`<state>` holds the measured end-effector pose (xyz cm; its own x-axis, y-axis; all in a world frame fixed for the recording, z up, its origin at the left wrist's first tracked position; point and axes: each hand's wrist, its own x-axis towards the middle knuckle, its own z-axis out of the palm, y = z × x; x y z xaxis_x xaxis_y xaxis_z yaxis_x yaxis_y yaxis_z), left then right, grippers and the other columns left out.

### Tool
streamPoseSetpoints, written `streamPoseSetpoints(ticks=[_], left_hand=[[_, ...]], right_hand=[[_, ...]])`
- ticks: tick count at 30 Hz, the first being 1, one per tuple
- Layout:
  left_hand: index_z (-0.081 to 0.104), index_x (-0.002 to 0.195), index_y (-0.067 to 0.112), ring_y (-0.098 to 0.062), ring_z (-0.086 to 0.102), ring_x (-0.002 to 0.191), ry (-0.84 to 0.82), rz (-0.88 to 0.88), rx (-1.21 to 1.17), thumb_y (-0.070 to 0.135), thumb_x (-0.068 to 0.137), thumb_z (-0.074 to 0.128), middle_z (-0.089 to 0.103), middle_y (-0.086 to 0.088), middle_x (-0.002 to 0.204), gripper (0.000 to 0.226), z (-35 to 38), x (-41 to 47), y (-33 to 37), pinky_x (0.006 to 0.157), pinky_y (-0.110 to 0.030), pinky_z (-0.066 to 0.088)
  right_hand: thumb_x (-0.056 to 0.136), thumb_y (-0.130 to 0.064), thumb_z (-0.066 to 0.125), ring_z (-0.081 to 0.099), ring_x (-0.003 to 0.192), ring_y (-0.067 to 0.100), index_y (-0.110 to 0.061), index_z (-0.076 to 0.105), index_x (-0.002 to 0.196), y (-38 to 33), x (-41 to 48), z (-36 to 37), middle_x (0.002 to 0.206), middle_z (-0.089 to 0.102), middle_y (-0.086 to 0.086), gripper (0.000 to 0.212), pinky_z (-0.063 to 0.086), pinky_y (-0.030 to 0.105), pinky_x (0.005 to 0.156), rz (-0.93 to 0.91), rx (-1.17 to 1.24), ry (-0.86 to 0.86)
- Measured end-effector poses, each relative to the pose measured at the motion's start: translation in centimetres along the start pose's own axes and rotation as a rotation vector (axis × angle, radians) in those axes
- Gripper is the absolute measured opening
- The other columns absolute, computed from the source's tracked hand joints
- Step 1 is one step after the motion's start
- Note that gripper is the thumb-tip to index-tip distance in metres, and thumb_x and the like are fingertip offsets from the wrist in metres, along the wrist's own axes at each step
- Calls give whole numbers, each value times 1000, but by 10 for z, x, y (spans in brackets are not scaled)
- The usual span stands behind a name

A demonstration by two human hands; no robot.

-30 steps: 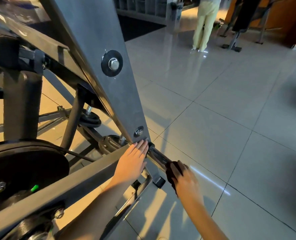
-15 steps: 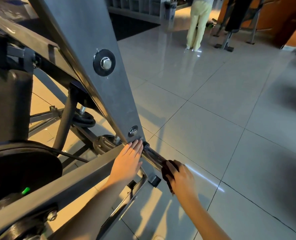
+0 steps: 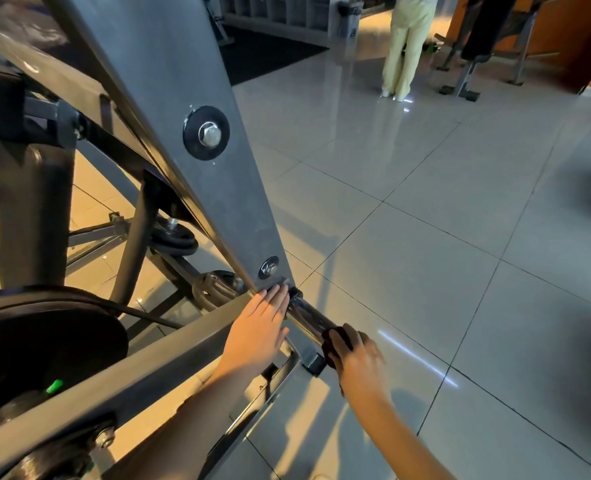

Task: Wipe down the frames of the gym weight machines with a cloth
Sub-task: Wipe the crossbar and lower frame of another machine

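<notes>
One wide-angle head camera, looking forward and down
It is sitting very near the machine's grey frame plate (image 3: 225, 202), which is slanting across the left half of the view, and it is facing out over the tiled floor (image 3: 425, 271), which is running away toward the top and right edges

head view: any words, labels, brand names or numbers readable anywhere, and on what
No text can be read in this view.
The grey frame plate: no print, only a bolt.
The small cap above the left hand: perhaps a mark, too small to read.
The black weight plate: no legible number.
The dark cloth gripped by the right hand: no label visible.
</notes>
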<state>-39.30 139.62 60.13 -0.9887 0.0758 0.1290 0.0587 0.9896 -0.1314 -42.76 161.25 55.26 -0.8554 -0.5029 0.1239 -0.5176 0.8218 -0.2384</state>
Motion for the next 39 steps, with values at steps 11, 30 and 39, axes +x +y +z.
streamPoseSetpoints(ticks=[11, 30, 39], left_hand=[[43, 143, 4, -24, 38, 140, -102, -21, 58, 39, 93, 58, 40, -11, 150, 62, -9, 4, 1, 113, -36, 19], [8, 154, 9, -20, 2, 150, -141, -65, 6, 43, 103, 26, 5, -7, 162, 64, -13, 6, 12, 115, -32, -6], [4, 154, 10, -19, -2, 150, -191, -65, 20, 47, 104, 22, 1, -6, 163, 65, -12, 8, 11, 120, -34, 0]], right_hand=[[86, -26, 71, 61, 100, 23, -24, 59, 126, -19, 27, -20, 121, 58, 1, 42, 55, 33, 80, 24, 61, -14], [44, -14, 96, 68, 71, 22, -11, 75, 96, 7, -13, -19, 91, 70, 8, 57, 57, 30, 58, -22, 30, 138], [104, -35, 35, 56, 82, 13, -22, 57, 124, -37, 78, -30, 110, 62, 2, 32, 41, 17, 64, 196, 345, -123]])
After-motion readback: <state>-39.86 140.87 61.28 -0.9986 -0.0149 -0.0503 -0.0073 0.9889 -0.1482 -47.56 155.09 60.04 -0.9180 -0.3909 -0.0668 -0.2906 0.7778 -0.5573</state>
